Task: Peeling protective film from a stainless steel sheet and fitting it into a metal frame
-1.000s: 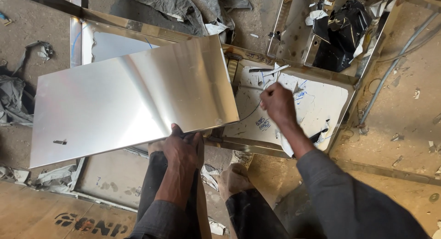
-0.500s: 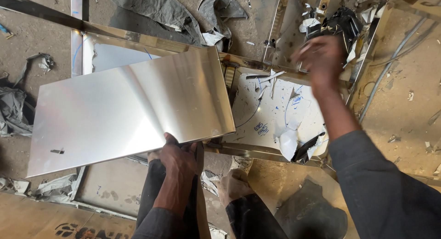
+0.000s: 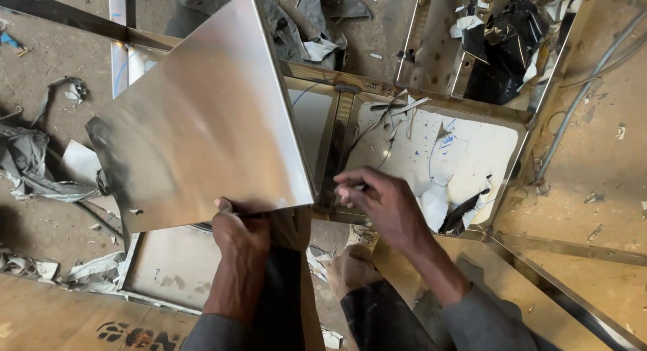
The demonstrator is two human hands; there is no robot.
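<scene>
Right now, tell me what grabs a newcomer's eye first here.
The big shiny metal sheet fills the upper left, tilted, its lower edge in the left hand. Right of it, the right hand hovers at the sheet's lower right corner. Behind, a white panel strewn with torn film lies in a metal frame.

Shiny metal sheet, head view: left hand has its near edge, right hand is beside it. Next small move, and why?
Probably bring the right hand onto the sheet's near right corner. The shiny rectangular metal sheet is tilted up and gripped only at its bottom edge by the left hand, so it looks weakly supported. The right hand sits just off that corner, above the metal frame, pinching something too small to identify.
</scene>
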